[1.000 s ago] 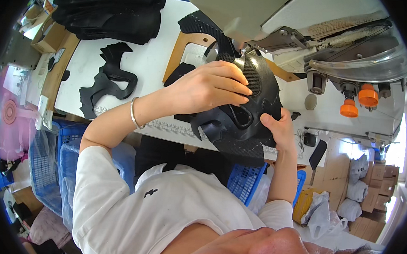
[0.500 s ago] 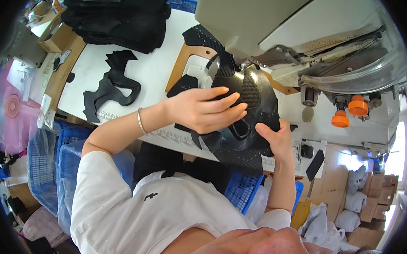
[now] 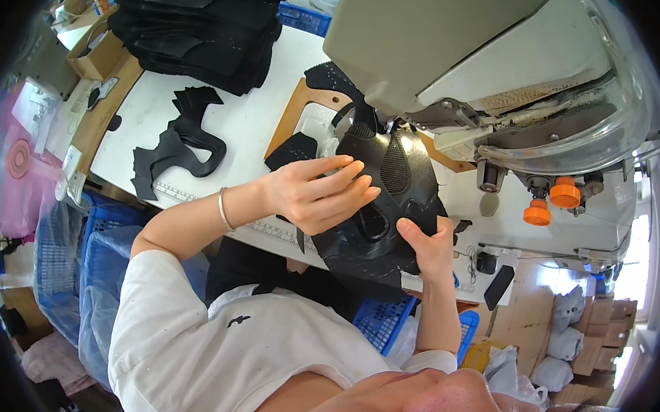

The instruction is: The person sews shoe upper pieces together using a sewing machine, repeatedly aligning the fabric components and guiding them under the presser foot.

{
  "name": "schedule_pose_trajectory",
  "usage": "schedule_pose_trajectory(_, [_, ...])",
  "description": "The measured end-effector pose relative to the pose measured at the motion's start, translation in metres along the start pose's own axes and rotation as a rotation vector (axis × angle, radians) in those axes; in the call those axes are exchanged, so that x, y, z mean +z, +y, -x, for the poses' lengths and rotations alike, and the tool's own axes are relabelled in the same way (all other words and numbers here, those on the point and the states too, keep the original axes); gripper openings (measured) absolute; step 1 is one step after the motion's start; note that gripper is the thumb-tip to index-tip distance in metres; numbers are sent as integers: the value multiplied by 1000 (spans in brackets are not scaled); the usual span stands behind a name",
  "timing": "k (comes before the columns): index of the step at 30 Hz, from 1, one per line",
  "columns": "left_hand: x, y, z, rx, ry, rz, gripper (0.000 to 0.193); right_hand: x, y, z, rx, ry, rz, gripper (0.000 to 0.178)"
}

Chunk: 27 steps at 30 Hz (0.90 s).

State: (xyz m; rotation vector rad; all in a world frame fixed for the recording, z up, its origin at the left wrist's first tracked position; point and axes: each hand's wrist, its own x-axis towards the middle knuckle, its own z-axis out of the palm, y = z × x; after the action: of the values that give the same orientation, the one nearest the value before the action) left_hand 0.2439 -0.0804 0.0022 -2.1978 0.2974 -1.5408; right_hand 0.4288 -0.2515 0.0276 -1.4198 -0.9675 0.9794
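At the far left, a pink plastic object with a round ringed disc (image 3: 19, 159) stands beside a blue plastic crate lined with clear film (image 3: 60, 254). To the right, a curved black piece with jagged ends (image 3: 170, 151) lies flat on the white counter (image 3: 255, 120), and a thick stack of black sheets (image 3: 202, 37) sits farther back. A printed ruler scale (image 3: 260, 232) runs along the counter's near edge. The left hand (image 3: 311, 199), with a thin silver bangle (image 3: 223, 210) at its wrist, reaches in over the counter, fingers curved and their tips drawn close to one another above the broad black workpiece with a mesh panel (image 3: 419, 189); whether they touch it cannot be told. That workpiece lies beneath the head of the large grey-beige sewing machine (image 3: 426, 37), its far end near the machine's needle area and its near end reaching past the counter's edge above a blue plastic basket (image 3: 385, 324). The right hand (image 3: 431, 249) is clamped on the workpiece's right edge, thumb on top, the other fingers largely hidden. Farther right, two round orange knobs (image 3: 537, 212) hang under the machine, and brown cardboard boxes (image 3: 609, 333) are piled by the wall.
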Motion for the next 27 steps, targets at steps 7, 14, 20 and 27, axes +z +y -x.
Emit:
schedule_pose_trajectory(7, [0, -5, -2, -1, -15, 13, 19, -4, -1, -3, 2, -28, -4, 11])
schedule_pose_trajectory(14, [6, -18, -3, 10, 26, 28, 20, -2, -5, -11, 0, -27, -18, 13])
schedule_pose_trajectory(20, [16, -24, -5, 17, 55, 41, 19, -10, -6, -20, 23, -31, -29, 14])
schedule_pose_trajectory(27, [13, -30, -11, -19, 27, 64, 21, -6, -15, -25, 25, -22, -13, 13])
